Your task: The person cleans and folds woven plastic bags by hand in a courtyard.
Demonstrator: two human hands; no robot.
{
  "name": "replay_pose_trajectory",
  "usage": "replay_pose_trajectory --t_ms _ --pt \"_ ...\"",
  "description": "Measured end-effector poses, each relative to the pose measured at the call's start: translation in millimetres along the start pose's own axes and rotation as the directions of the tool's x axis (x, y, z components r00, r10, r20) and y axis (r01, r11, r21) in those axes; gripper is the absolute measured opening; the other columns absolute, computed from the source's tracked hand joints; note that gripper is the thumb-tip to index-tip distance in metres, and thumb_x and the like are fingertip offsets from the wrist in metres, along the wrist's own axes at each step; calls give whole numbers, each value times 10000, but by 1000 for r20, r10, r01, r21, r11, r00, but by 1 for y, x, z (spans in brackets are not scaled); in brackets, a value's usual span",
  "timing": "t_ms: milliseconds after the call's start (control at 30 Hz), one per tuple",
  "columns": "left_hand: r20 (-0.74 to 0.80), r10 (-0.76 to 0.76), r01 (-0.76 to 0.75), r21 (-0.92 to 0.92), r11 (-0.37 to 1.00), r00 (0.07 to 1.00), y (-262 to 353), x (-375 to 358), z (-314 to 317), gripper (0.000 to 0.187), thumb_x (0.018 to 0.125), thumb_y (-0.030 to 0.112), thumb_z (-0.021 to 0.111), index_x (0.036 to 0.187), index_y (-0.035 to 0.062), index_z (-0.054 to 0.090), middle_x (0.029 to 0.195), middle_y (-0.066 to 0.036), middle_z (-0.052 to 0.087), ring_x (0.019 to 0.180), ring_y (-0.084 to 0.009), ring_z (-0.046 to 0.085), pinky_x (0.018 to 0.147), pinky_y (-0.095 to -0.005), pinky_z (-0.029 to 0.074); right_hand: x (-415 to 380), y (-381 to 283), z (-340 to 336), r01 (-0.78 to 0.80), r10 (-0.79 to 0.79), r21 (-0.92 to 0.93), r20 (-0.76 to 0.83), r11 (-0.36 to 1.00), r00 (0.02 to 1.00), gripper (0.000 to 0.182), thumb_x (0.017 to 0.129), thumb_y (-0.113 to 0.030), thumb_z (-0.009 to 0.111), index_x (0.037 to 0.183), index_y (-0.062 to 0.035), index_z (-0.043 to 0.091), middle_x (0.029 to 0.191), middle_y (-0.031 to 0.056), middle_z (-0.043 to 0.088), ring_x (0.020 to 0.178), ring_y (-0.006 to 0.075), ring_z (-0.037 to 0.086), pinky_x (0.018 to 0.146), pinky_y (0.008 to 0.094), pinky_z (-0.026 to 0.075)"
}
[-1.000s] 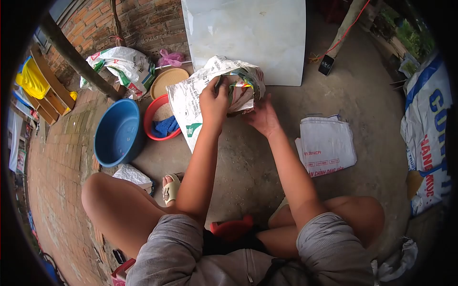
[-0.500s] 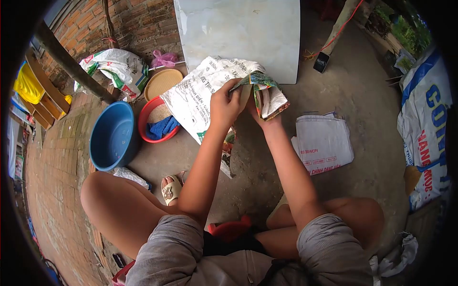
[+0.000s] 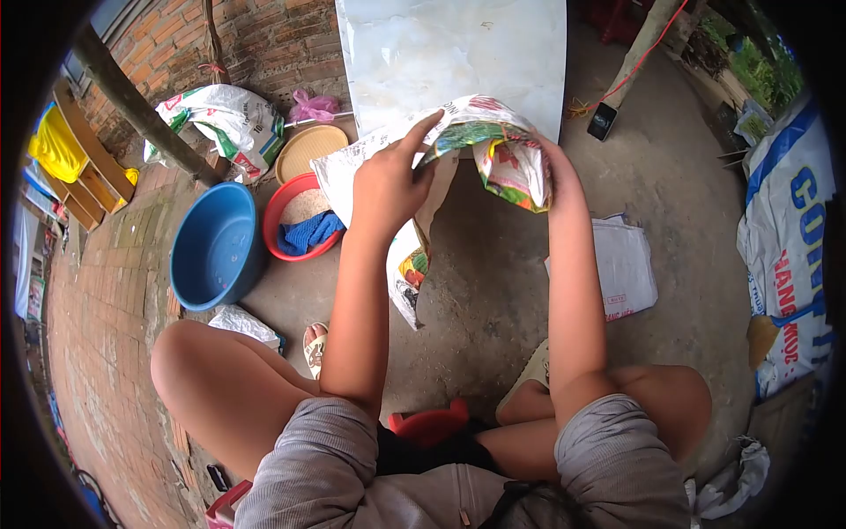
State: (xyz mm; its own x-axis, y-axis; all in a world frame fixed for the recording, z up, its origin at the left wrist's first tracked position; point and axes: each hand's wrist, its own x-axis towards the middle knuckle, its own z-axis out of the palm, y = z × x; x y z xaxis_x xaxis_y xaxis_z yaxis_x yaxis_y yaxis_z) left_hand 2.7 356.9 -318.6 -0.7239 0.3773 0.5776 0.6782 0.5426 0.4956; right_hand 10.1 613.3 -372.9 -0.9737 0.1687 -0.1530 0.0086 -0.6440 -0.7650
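The right hand (image 3: pixel 553 167) was largely hidden behind the printed sack (image 3: pixel 476 145), so that only its wrist and the back of the hand could be seen at the sack's right edge; its fingers appeared to be closed on the sack's edge, though the grip itself could not be made out. The left hand (image 3: pixel 388 181) was seen from the back, clamped on the sack's left part, with the forefinger stretched out along the upper fold and the other fingers curled into the material. The sack was held up off the ground between the two hands, its coloured inner face turned outward at the right hand and a loose end hung down below the left hand. Print was seen on the white outer face beside the left hand, but it was too small and creased to be read. Just beyond the hands a pale slab (image 3: pixel 454 57) was leaned upright, its top cut off by the frame. To the left of the left hand a red basin (image 3: pixel 284 212) with a blue cloth (image 3: pixel 308 234) in it was set, touching a blue basin (image 3: pixel 216 247) farther out. Below the right wrist a folded white sack (image 3: pixel 626 264) was laid, partly covered by the forearm; red lettering on it could not be deciphered. Far to the right a large bag (image 3: pixel 789 238) bore blue letters "CO", cut off by the edge.
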Motion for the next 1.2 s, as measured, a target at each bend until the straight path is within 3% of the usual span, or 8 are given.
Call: replay_pose_trajectory --t_ms 333,433,700,767,833,967,1067,1200 --pt "-101 -208 201 -67 977 973 0 0 16 359 888 203 586 1246 239 581 646 -164 614 620 -339 625 573 -428 478 -34 56 90 93 -273 616 205 782 940 862 839 -798 239 1449 -195 329 1489 108 300 1354 349 290 1117 564 211" --pt "-196 -255 238 -106 966 947 -12 0 18 287 901 183 567 1179 214 631 620 -165 604 603 -333 618 568 -413 470 -22 70 87 -85 -188 764 263 640 946 818 850 -782 260 1343 -157 451 1357 90 457 1225 310 444 1019 498 391" --pt "-245 -361 325 -173 930 900 -32 1 19 237 910 224 575 1108 126 664 668 -183 625 615 -326 631 596 -391 479 -22 63 83 -189 -63 654 342 733 938 546 863 -681 436 1168 -243 553 1141 -14 585 1015 148 543 638 291 408" --pt "-303 -328 277 -200 940 895 -53 1 21 263 916 233 581 1114 77 657 692 -197 634 622 -309 640 604 -371 479 -24 54 89 -173 150 585 89 792 985 432 936 -464 514 1218 -141 565 1154 50 627 1010 219 611 802 399 520" --pt "-335 -351 284 -233 930 875 -57 3 11 268 917 235 589 1117 70 657 708 -196 642 621 -280 640 608 -354 473 11 76 45 -14 -32 360 122 933 992 492 934 -321 586 1312 -37 449 1220 134 574 1069 263 592 902 432 511" --pt "-450 -306 268 -146 952 839 -61 6 -13 273 914 230 602 1111 49 655 693 -176 629 593 -227 597 598 -335 459 -25 41 57 296 -326 -149 -580 943 746 741 911 -264 591 1414 -33 98 1279 221 457 1124 354 543 927 491 492" --pt "-471 -330 289 -159 944 818 -67 5 -11 256 907 212 613 1109 61 660 666 -164 619 559 -228 578 570 -343 448 18 30 -27 307 -278 511 -135 803 951 489 982 -320 350 1361 -13 315 1364 187 396 1168 345 520 972 539 453" --pt "-473 -254 231 -107 967 844 -61 4 0 221 907 201 602 1085 86 662 656 -163 618 555 -265 591 551 -363 445 26 54 -5 171 -142 434 -98 885 985 495 967 -387 405 1344 -66 411 1371 150 447 1251 310 457 1068 490 381"
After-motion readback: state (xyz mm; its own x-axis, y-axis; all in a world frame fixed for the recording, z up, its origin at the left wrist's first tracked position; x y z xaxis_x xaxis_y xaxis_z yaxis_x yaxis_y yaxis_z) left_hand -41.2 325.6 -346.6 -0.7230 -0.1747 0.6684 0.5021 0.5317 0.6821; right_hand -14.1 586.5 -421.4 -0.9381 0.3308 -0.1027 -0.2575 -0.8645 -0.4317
